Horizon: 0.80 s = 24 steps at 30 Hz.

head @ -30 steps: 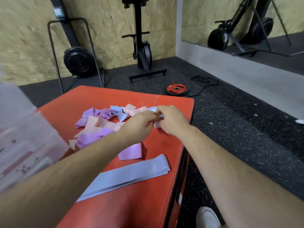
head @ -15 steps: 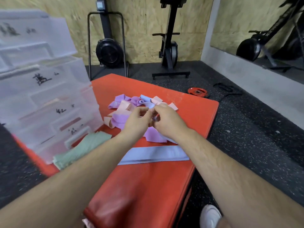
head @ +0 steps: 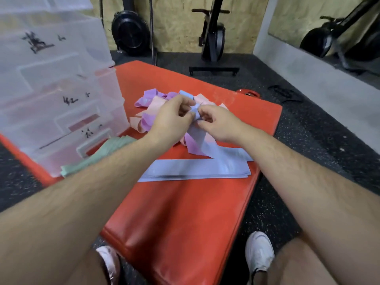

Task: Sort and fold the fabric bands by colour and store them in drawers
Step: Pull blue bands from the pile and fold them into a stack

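Observation:
A light blue fabric band [head: 203,140] hangs from both hands over a loose pile of purple, pink and blue bands [head: 150,109] on the red padded box [head: 185,212]. My left hand [head: 172,116] and my right hand [head: 218,122] pinch the band's upper end together, fingertips almost touching. A flat stack of folded light blue bands [head: 195,171] lies in front of the pile. Folded green bands [head: 98,155] lie at the foot of a clear plastic drawer unit [head: 57,95] on the left, whose drawers carry handwritten labels.
Black speckled floor surrounds the box. Exercise machines [head: 211,38] stand by the plywood wall behind. A red weight plate [head: 248,93] and a black cable lie on the floor at the right. My white shoes [head: 259,251] are below the box's near edge.
The view has swung left and down, bringing the drawer unit and green bands into sight. Both hands have lifted the blue band's end out of the pile and drawn it nearer.

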Each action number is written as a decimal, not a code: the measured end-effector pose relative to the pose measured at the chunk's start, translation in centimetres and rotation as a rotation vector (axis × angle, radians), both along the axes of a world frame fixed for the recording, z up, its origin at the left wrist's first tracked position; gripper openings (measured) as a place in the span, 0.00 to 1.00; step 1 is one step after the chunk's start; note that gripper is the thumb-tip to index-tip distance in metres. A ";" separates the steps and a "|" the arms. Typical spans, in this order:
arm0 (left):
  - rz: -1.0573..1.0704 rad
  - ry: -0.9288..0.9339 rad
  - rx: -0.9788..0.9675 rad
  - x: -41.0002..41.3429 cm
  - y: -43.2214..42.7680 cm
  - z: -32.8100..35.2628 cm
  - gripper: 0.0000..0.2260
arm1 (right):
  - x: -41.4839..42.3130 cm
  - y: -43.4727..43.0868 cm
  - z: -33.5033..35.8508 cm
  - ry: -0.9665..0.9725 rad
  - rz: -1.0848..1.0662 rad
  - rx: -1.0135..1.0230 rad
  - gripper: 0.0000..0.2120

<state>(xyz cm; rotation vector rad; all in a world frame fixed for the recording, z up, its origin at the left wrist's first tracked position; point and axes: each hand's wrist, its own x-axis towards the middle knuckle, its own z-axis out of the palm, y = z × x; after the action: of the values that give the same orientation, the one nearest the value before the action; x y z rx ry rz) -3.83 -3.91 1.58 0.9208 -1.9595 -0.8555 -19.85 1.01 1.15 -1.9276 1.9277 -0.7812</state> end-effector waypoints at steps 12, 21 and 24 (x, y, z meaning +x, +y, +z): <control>0.028 -0.136 -0.050 1.5 -0.5 0.3 0.09 | -0.3 0.9 0.6 -0.267 0.089 0.051 0.07; 0.118 -0.069 0.087 3.0 -1.0 0.0 0.08 | -2.9 2.1 0.9 -0.077 0.027 0.169 0.08; 0.124 -0.044 0.137 3.5 -1.2 -0.4 0.10 | -3.9 2.8 1.2 -0.003 0.000 0.196 0.08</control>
<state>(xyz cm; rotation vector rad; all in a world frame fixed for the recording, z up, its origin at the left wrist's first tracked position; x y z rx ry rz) -0.30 -5.12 1.20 1.1375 -1.8774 -0.9137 -23.71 3.85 2.34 -1.8082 1.9242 -0.5706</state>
